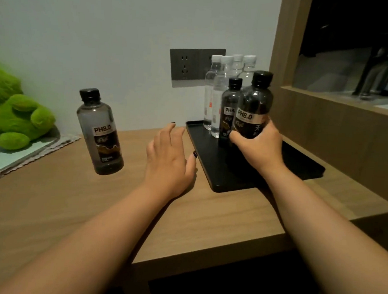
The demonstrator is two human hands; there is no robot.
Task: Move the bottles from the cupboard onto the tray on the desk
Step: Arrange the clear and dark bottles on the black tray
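Right now the right hand (260, 148) grips a dark bottle (254, 105) over the tray (199, 147), touching a 2nd dark bottle (229, 110) just behind. Left hand (168, 159) hovers w/ fingers relaxed, holding nothing; a 3rd bottle (100, 132) stands off-tray to its left. Risk: nudging the neighbour into the clear bottles (217, 91) beyond.

Brightness: dim indoor light with a soft yellow-green cast over the wall (82, 26).
Shadows: soft and short; one falls below the socket plate (196, 64), and the desk (72, 196) darkens under the forearms.
Darkest parts: the cupboard (358, 43) opening at upper right and the space under the desk edge are nearly black.
Glare: faint highlights on the clear bottles (216, 96); none harsh.
Sharpness: generally soft and smeary; label text on the dark bottle (100, 134) reads only in its largest letters.
Distortion: wide-angle bending, with the cupboard frame leaning and the forearms stretched near the bottom edge.
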